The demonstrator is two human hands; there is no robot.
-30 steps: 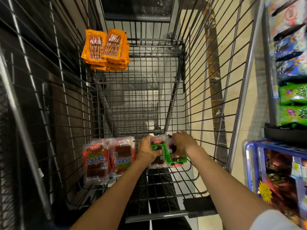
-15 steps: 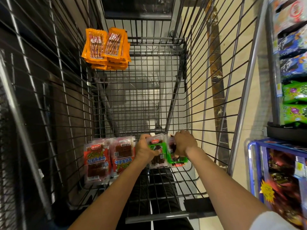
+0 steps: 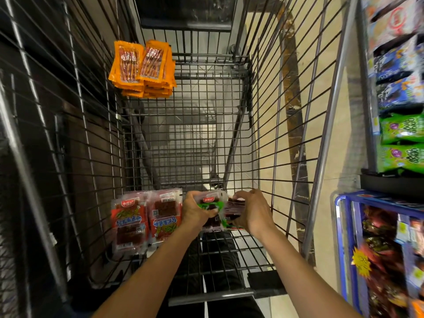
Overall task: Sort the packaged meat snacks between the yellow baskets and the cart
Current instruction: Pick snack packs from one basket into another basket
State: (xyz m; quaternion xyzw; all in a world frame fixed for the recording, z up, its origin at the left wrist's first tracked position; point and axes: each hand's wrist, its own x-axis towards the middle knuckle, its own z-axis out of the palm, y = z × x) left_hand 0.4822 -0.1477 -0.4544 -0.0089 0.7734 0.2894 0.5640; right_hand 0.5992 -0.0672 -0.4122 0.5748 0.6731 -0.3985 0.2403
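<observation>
The left hand [image 3: 197, 212] is clamped on a clear green-labelled meat snack pack [image 3: 210, 203], thumb across its front and fingers curled round its left edge. The right hand [image 3: 252, 213] is curled over a darker pack [image 3: 234, 208] that touches the green-labelled one on its right, fingertips hooked over the top edge. Both packs stand roughly on edge at the near end of the cart [image 3: 330, 115], against its right-hand side, and more pack edges show beneath them, though how many is too blurred to count. Both forearms reach down into the cart from above its handle bar [image 3: 211, 297].

Just left of the left hand, 2 red-labelled meat snack packs lie side by side on the cart floor, the left one [image 3: 129, 223] and the right one [image 3: 165, 216], each topping what looks like a short pile in the near left corner of the cart. The right one touches the left hand's knuckles.

In the far left corner of the cart, well apart from the hands, sits a stack of orange meat stick packs [image 3: 142, 67], 2 side by side on top.

Outside the cart's right side, a shelf holds green snack bags [image 3: 401, 143] and blue ones [image 3: 394, 65]. Nearer, also right of the cart, a blue wire bin [image 3: 344, 226] holds dark red packets.
</observation>
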